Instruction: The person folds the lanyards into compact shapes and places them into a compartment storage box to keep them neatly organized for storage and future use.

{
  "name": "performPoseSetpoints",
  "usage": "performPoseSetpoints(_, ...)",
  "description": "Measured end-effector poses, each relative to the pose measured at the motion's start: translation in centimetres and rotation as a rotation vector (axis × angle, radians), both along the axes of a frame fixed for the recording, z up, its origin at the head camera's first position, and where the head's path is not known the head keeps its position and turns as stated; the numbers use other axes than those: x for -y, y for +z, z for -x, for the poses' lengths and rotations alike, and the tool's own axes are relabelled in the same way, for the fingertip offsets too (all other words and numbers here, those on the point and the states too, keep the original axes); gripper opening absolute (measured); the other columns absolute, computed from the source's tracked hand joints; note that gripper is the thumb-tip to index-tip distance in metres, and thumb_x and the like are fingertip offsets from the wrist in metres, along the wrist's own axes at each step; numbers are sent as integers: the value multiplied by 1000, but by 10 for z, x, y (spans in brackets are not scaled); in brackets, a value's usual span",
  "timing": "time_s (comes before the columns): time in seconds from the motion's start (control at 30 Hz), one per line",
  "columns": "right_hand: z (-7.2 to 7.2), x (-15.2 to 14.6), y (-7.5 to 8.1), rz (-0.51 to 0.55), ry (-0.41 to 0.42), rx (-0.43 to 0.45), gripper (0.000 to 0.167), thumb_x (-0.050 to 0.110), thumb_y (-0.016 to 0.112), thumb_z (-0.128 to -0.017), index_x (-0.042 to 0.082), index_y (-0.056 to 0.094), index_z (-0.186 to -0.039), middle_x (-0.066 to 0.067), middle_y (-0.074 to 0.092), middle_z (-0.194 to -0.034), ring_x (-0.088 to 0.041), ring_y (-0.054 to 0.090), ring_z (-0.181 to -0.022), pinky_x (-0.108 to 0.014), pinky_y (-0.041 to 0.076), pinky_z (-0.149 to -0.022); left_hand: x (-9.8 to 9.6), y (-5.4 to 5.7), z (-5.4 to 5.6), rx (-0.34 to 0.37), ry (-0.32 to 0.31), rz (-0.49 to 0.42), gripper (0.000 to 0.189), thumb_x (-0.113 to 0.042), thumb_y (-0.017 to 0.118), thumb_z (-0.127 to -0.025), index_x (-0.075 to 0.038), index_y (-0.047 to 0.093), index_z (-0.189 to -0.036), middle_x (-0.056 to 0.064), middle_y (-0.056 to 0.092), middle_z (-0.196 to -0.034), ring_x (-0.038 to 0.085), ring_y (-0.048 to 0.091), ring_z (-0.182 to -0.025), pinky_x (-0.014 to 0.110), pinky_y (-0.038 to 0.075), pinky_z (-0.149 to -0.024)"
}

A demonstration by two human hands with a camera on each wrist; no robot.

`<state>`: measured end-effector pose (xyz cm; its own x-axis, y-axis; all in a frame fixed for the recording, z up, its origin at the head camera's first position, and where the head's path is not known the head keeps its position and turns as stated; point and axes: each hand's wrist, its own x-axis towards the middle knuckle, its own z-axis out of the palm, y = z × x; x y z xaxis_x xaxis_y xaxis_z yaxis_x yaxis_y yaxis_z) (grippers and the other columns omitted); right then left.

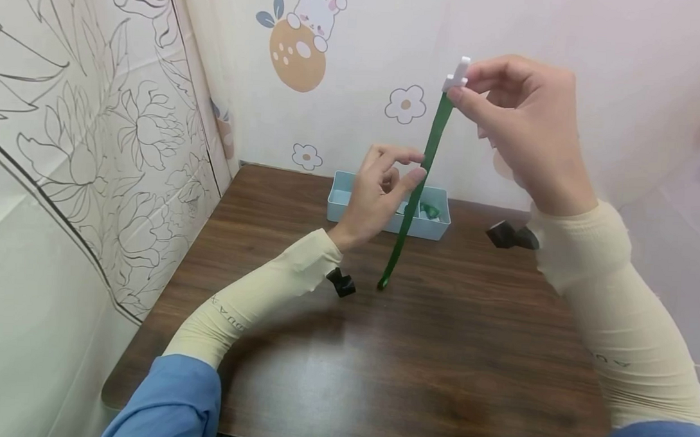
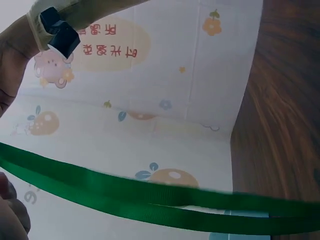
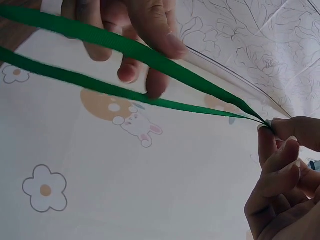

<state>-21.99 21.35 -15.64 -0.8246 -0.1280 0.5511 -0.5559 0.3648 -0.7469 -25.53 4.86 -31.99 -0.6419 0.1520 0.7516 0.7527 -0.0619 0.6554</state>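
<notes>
A green ribbon lanyard (image 1: 434, 136) hangs at a slant, with a white plastic clip (image 1: 456, 79) at its upper end. My right hand (image 1: 524, 115) pinches it by this clip between thumb and index finger. Lower down, my left hand (image 1: 380, 190) pinches the ribbon between thumb and index fingertip. In the right wrist view two green strands (image 3: 200, 82) run together to the left hand's fingertips (image 3: 270, 127). The left wrist view shows both strands (image 2: 115, 185) crossing low, partly overlapping. Whether the bottom end touches the table cannot be told.
A light blue divided box (image 1: 436, 229) stands at the table's back edge behind the left hand, with green and white things in its right compartment. The brown wooden table (image 1: 298, 371) lies below. Printed curtains (image 1: 354, 109) hang behind and at the left.
</notes>
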Motion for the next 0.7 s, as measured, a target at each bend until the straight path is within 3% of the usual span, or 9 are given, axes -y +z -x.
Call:
performPoseSetpoints(0.2,3,0,0,14,6,-15,18,10,80,-90,2,77,-105,-8,76,-103,-20,61,-69,-23,46,-59,0,-4,0,141,-101,40,14,-14,70,-100,-3,73,-109,7,51,-115,21,55,-75,30,46,-72)
performPoseSetpoints(0.27,5,-2,1,34,8,-33,18,9,80,-89,1,77,-106,-8,76,-101,-19,61,-69,-22,46,-58,1,-8,1,179,-135,72,12,-15,70,-101,-5,76,-102,4,53,-114,20,58,-88,31,48,-77)
performPoseSetpoints(0.33,7,-4,2,97,28,-41,19,7,82,-88,-1,77,-104,-10,75,-97,-18,60,-67,-19,44,-55,3,-16,0,205,-163,118,13,-16,68,-102,-7,77,-102,2,55,-116,20,59,-91,32,49,-77)
performPoseSetpoints(0.53,11,-10,11,313,97,-69,24,3,85,-83,-9,75,-100,-15,71,-88,-18,54,-62,-16,42,-51,10,-58,-4,301,-262,234,19,-23,63,-105,-12,78,-108,-2,65,-115,19,60,-92,33,51,-72)
performPoseSetpoints(0.7,19,-20,18,418,88,-100,26,-1,87,-79,-13,73,-98,-15,70,-82,-17,49,-54,-16,42,-49,21,-94,-10,397,-398,321,16,-20,62,-105,-8,74,-105,-3,73,-114,15,66,-106,32,53,-89)
